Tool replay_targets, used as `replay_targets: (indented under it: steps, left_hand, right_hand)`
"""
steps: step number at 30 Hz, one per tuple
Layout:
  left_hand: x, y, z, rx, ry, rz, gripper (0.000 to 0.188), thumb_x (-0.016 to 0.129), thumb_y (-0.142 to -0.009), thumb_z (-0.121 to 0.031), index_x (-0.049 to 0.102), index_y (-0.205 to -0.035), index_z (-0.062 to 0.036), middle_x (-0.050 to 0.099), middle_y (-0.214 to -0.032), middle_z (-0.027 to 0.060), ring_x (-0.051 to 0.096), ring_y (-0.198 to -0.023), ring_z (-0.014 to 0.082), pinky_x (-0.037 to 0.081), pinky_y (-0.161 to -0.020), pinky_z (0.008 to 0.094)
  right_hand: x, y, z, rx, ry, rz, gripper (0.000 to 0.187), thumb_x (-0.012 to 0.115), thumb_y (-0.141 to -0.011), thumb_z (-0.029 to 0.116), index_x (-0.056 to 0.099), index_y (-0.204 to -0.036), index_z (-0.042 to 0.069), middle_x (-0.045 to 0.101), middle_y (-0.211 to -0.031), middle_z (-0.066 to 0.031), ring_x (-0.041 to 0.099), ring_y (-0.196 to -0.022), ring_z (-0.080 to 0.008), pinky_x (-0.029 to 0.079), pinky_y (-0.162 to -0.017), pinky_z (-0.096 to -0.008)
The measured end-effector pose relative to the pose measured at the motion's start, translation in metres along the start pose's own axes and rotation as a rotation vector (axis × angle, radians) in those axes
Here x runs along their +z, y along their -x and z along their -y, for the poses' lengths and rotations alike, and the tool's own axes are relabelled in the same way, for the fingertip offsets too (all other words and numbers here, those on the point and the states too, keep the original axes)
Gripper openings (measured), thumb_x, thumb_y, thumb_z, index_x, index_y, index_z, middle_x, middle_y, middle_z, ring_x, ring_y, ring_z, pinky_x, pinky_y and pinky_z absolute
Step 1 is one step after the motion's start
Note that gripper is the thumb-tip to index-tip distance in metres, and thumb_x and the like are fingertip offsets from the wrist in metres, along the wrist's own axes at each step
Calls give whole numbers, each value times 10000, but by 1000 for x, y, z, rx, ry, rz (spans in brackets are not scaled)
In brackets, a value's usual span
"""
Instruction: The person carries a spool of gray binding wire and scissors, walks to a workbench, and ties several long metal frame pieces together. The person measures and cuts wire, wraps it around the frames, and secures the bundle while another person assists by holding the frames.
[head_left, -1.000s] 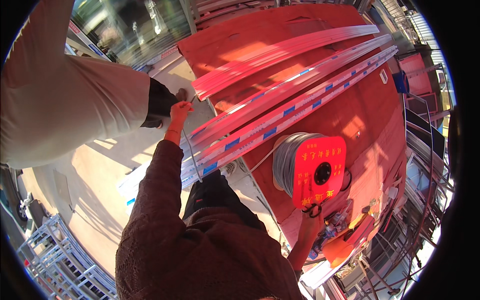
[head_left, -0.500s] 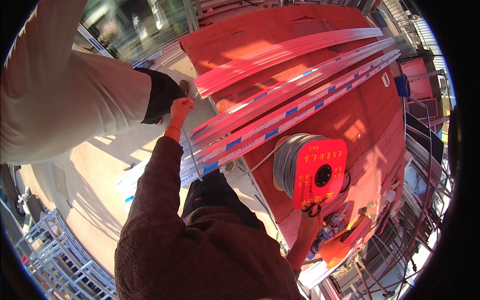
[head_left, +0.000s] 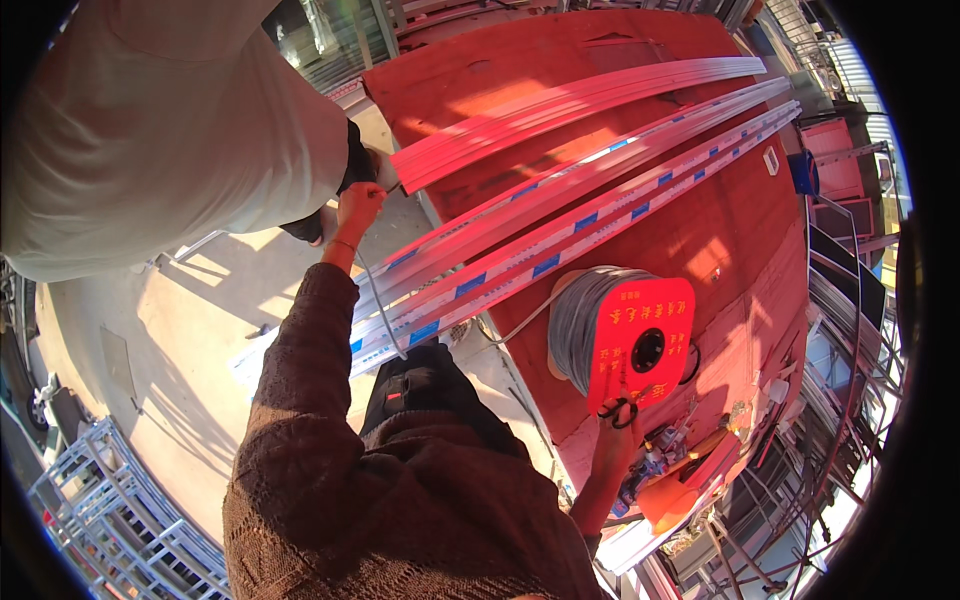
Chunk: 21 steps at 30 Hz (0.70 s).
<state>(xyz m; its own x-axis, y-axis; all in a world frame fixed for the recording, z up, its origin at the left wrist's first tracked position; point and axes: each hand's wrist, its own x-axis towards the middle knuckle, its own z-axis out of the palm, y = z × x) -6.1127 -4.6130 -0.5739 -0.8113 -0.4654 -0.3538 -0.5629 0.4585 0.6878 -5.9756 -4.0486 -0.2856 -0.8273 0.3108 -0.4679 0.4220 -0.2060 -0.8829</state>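
Pinches thin, grey, stringy cord (head_left: pixel 377 300), probably light, bendy, best held near its end, in left hand (head_left: pixel 361 203) at ten o'clock, with black loop-handled scissors (head_left: pixel 618 411) in right hand (head_left: pixel 614 443) past four.

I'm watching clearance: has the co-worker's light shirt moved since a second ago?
Yes: the light shirt has shifted right in the picture, nearer the red tabletop.

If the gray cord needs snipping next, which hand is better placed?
Probably the right hand: it holds what look like black scissors, while the left hand pinches the gray cord.
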Motion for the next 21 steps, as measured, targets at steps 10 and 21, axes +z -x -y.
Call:
replay_targets:
  steps: [10, 21]
  left_hand:
    - [-6, -4, -1, 60, 10, 12, 155, 710, -921, -219, 777, -1012, -113, 767, -789, 55, 753, -755, 163, 557, -709, 326]
    - [5, -17, 19, 88, 91, -3, 168, 685, -906, -223, 771, -948, -85, 766, -792, 81, 755, -780, 204, 566, -746, 361]
  right_hand:
    - [14, 3, -6, 0, -17, 34, 423, 694, -1004, 246, 582, -1302, -33, 656, -1006, -103, 613, -930, -207, 498, -880, -350]
    - [43, 10, -1, 30, -8, 89, 375, 664, -1023, 247, 596, -1289, -9, 673, -1015, -93, 623, -916, -186, 500, -874, -329]
